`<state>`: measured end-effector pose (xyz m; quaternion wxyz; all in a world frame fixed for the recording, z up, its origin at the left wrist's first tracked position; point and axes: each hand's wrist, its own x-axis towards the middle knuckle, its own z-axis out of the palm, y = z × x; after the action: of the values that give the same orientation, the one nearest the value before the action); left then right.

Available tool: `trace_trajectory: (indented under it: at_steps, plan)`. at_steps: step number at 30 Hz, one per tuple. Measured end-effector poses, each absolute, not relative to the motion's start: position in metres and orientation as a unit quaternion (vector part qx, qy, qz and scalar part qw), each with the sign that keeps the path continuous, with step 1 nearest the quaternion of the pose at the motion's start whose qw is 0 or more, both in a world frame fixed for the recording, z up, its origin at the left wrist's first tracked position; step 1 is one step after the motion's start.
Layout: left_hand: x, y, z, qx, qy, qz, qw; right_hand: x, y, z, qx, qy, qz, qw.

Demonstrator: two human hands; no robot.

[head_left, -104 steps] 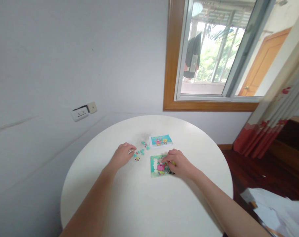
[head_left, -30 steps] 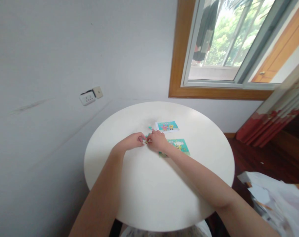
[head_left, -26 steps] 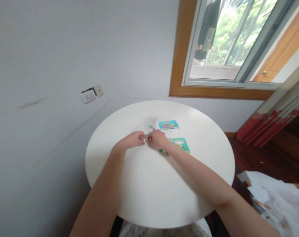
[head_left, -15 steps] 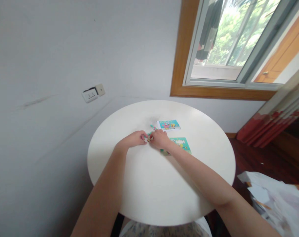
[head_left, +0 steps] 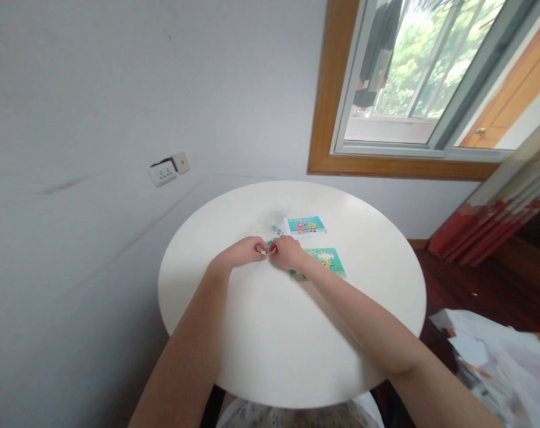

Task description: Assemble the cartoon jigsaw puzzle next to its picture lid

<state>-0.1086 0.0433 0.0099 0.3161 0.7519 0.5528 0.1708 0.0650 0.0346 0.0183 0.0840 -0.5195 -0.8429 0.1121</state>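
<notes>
My left hand [head_left: 248, 251] pinches a small yellowish jigsaw piece [head_left: 263, 252] between thumb and fingers, just above the table. Close beside it, my right hand [head_left: 288, 252] has its fingertips drawn together; whatever they hold, if anything, is too small to make out. Some loose teal and pink jigsaw pieces [head_left: 277, 230] lie just beyond the hands. A partly assembled teal jigsaw puzzle [head_left: 337, 259] with an irregular white gap lies under and beside my right wrist, which covers its left part. Behind it is a cartoon picture sheet [head_left: 303, 226] with a pink and a yellow figure.
Everything lies on a round white table [head_left: 270, 333]. A wall with a power socket [head_left: 163, 172] stands behind and to the left. A wood-framed window [head_left: 321, 160] is at the back right, and white plastic bags [head_left: 510, 368] sit low on the right.
The piece that was between both hands now shows at my left fingertips, looking turned. My right fingers have shifted slightly. The puzzle and picture sheet stay where they were.
</notes>
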Motion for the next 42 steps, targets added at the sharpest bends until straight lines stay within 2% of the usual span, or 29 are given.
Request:
trace_trajectory:
  at_steps: [6, 20, 26, 29, 33, 42]
  plan:
    - [-0.107, 0.043, 0.010, 0.748, 0.538, 0.183, 0.343, 0.066, 0.032, 0.015, -0.510, -0.849, 0.092, 0.106]
    - [-0.101, 0.037, 0.020, 0.721, 0.519, 0.238, 0.392, 0.075, 0.032, 0.025, -0.493, -0.852, 0.136, 0.108]
    - [-0.086, 0.030, 0.032, 0.714, 0.443, 0.300, 0.452, 0.093, 0.038, 0.031, -0.469, -0.845, 0.172, 0.194]
    - [-0.070, 0.030, 0.031, 0.724, 0.421, 0.344, 0.424, 0.113, 0.041, 0.033, -0.429, -0.834, 0.212, 0.274]
    - [-0.039, 0.025, 0.027, 0.765, 0.416, 0.325, 0.368, 0.149, 0.031, 0.040, -0.407, -0.801, 0.263, 0.351]
    - [0.011, -0.002, 0.025, 0.809, 0.388, 0.349, 0.269, 0.199, -0.002, 0.036, -0.366, -0.785, 0.385, 0.319]
